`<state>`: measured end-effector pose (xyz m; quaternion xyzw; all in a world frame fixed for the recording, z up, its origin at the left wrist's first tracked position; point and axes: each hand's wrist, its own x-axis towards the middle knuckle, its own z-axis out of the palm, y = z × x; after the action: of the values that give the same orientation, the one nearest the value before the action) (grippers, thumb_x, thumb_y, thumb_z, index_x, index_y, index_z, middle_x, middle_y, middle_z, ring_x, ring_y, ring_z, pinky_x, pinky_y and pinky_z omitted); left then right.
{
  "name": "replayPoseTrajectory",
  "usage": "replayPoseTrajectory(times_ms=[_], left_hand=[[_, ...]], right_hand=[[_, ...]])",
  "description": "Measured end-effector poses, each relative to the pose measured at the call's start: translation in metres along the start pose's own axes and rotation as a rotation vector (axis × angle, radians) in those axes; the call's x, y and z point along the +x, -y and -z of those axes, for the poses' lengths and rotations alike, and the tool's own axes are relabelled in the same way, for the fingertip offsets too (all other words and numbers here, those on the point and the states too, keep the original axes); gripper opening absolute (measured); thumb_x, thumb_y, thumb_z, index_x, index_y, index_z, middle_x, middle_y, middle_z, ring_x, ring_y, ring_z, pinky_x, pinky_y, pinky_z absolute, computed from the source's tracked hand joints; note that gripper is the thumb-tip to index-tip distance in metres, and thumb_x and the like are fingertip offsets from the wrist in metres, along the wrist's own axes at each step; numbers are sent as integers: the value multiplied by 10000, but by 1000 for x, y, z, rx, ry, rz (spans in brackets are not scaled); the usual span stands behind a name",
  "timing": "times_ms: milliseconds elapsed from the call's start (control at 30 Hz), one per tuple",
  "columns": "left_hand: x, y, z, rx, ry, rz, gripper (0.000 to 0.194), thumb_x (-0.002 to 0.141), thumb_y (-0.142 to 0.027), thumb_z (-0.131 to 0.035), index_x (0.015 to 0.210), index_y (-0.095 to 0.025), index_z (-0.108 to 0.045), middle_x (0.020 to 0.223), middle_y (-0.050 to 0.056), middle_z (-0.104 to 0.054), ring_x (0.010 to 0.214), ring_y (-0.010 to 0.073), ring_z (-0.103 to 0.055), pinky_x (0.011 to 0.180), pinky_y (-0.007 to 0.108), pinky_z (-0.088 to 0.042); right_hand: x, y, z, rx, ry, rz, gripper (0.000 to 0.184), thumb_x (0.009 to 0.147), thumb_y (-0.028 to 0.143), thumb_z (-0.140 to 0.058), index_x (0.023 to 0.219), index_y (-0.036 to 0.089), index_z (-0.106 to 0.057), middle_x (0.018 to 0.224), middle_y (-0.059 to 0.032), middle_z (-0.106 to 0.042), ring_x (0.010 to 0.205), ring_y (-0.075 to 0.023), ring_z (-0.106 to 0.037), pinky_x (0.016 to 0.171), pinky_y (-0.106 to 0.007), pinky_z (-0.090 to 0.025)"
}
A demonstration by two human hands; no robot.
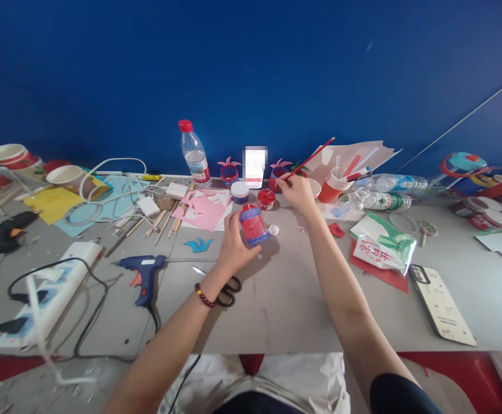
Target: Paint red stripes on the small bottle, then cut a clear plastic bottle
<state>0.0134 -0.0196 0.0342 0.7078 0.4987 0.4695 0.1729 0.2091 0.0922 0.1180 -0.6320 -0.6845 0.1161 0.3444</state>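
My left hand (pixel 233 241) is wrapped round a small bottle section painted in blue and red bands (pixel 253 224), held just above the grey table (pixel 285 299). My right hand (pixel 296 192) pinches a red paintbrush (pixel 306 161) whose tip dips into a small pot of red paint (pixel 266 199). A white lid (pixel 274 230) lies beside the painted piece. A blue-and-white paint pot (pixel 239 191) stands left of the red one.
A blue glue gun (pixel 142 273), scissors (pixel 229 290), pink paper (pixel 203 210), wooden sticks and a power strip (pixel 56 287) lie to the left. A water bottle (pixel 194 154) stands at the back. Red cups (pixel 334 184), empty bottles, a torn label (pixel 384 247) and a phone (pixel 443 305) sit right.
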Motion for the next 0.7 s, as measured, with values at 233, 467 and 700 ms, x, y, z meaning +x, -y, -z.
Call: replayPoseTrajectory(times_ms=[233, 467, 700], left_hand=[[-1, 4, -1, -3, -10, 9, 942, 619, -172, -782, 1425, -226, -297, 1391, 151, -395, 1383, 324, -417, 1109, 495, -447], [-1, 4, 3, 0, -53, -32, 881, 657, -321, -850, 1378, -255, -348, 1321, 118, -471, 1301, 299, -500, 1084, 493, -467], [-2, 2, 5, -21, -44, -55, 893, 630, -365, -883, 1360, -255, -381, 1308, 113, -502, 1275, 300, -509, 1068, 491, -474]], right_hand=[[2, -6, 23, 325, -68, -155, 244, 893, 395, -613, 808, 181, -696, 627, -37, -683, 629, -213, -668, 666, -354, -549], [-5, -6, 39, 756, 61, -141, 366, 800, 580, -719, 780, 222, -645, 707, -39, -706, 564, -151, -625, 427, -263, -437], [-28, 8, 62, 895, 238, -138, 414, 714, 604, -792, 783, 225, -640, 711, -35, -708, 660, -176, -697, 547, -287, -562]])
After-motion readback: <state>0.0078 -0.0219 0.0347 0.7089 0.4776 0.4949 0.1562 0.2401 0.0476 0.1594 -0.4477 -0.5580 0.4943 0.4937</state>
